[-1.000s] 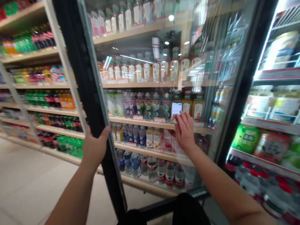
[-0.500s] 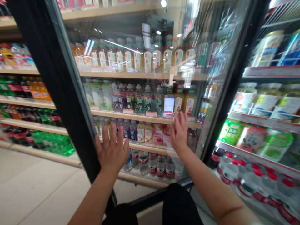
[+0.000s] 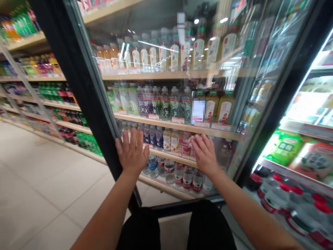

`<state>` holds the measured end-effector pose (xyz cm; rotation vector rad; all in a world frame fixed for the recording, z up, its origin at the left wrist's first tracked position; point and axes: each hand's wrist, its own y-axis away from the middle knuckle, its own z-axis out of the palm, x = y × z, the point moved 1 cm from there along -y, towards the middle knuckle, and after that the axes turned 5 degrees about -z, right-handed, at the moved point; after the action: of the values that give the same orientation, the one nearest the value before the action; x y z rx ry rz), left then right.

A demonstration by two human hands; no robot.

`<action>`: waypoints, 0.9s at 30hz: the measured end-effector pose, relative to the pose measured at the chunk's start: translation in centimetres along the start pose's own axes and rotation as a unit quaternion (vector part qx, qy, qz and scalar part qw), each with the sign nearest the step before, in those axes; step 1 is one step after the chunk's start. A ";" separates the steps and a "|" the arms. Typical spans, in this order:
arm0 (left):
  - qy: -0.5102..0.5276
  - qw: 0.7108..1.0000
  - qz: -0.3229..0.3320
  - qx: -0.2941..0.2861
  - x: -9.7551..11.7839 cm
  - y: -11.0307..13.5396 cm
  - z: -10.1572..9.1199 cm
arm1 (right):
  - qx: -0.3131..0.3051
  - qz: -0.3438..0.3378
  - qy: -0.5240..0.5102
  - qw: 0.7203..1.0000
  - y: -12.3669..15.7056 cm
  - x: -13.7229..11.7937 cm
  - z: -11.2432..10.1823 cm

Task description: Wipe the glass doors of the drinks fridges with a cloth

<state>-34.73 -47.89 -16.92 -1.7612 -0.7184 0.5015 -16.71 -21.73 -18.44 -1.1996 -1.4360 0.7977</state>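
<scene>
A glass door (image 3: 241,104) with a black frame (image 3: 85,90) stands in front of me. My left hand (image 3: 132,151) lies flat near its left edge, fingers spread, with nothing in it. To the right, my right hand (image 3: 206,154) is at the glass, its fingers close together and bent. A small whitish crumpled thing (image 3: 191,139) shows at those fingertips, mostly covered by them; its kind is unclear. Through the pane I see drink bottles (image 3: 166,104) in rows. A lit rectangle (image 3: 198,110), blurred out, appears in the glass above my right hand.
Lit cooler shelves with drink packs (image 3: 283,146) and red-capped water bottles (image 3: 275,194) are at right. More drink shelves (image 3: 65,100) run along the left beside the tiled floor (image 3: 33,187). My knees (image 3: 210,222) are close to the door's bottom rail (image 3: 177,209).
The view has shifted, showing more of the left shelves and less of the right cooler. My right hand has moved down the glass. My left hand stays near the left frame.
</scene>
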 end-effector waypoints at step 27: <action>-0.061 0.995 0.023 0.078 -0.1 -0.3 1.5 | 0.023 0.080 0.000 0.997 6.6 5.0 -1.1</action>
<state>-35.89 -46.87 -17.10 -1.6141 -0.7055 0.6820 -13.68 -15.27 -22.83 -1.2912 -1.3262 0.9347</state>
